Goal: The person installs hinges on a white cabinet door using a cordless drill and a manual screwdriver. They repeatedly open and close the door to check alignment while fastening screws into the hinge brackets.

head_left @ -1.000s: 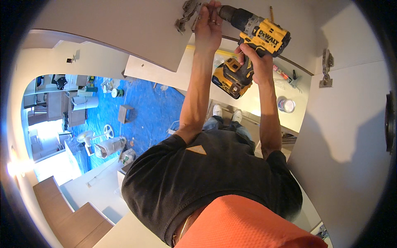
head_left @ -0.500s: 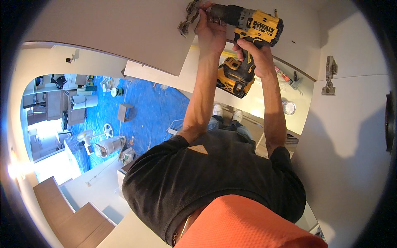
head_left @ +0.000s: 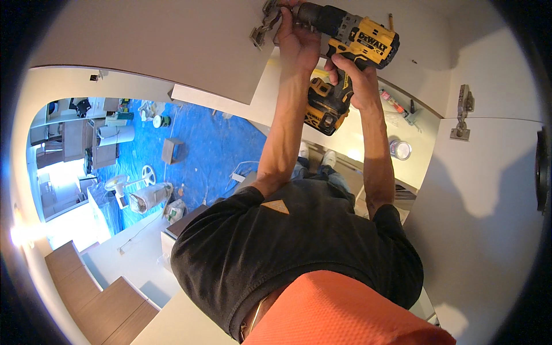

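Note:
A yellow-and-black cordless drill [head_left: 371, 43] is held level at the top of the view, its black chuck pointing left. My right hand [head_left: 361, 83] wraps round its grip, above the battery pack [head_left: 326, 109]. Raised beside the chuck, my left hand [head_left: 299, 49] has its thumb and fingers closed at the drill's nose, next to a metal cabinet hinge [head_left: 267, 26] on a pale door panel [head_left: 167, 43]. What those fingertips pinch, and the drill's tip, are hidden.
On the right, another hinge [head_left: 462, 112] is fixed to a white panel [head_left: 489, 172]. A caulking gun [head_left: 399, 106] and a round can [head_left: 401, 149] rest on the pale surface below. At left, blue sheeting [head_left: 201, 144] covers the floor, with a white fan [head_left: 118, 185] and a box [head_left: 171, 150].
The view has shifted slightly, so the drill, hinges and hands sit a little farther right. Both hands keep their places at the drill.

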`<state>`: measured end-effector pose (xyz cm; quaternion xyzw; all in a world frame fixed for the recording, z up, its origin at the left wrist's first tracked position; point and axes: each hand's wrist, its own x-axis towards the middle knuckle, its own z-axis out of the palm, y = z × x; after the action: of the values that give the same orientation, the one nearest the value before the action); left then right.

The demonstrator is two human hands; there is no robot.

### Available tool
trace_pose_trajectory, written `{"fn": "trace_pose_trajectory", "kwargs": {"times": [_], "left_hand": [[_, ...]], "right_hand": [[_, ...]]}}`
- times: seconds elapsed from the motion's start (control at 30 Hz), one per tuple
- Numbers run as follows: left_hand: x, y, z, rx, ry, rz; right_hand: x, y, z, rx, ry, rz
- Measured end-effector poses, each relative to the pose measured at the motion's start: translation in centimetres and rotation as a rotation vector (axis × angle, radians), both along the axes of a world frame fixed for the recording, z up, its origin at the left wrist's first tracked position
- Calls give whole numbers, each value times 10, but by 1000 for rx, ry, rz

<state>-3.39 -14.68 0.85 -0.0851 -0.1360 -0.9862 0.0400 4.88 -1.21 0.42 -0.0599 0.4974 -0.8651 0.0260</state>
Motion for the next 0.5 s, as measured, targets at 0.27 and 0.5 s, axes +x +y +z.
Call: {"fn": "trace_pose_trajectory", "kwargs": {"times": [0.27, 0.5], "left_hand": [[18, -9, -1, -347, 44, 102], [38, -44, -25, -1286, 32, 298]], "right_hand": [[-10, 12, 13, 105, -6, 126], [-25, 12, 14, 25, -69, 240]]}}
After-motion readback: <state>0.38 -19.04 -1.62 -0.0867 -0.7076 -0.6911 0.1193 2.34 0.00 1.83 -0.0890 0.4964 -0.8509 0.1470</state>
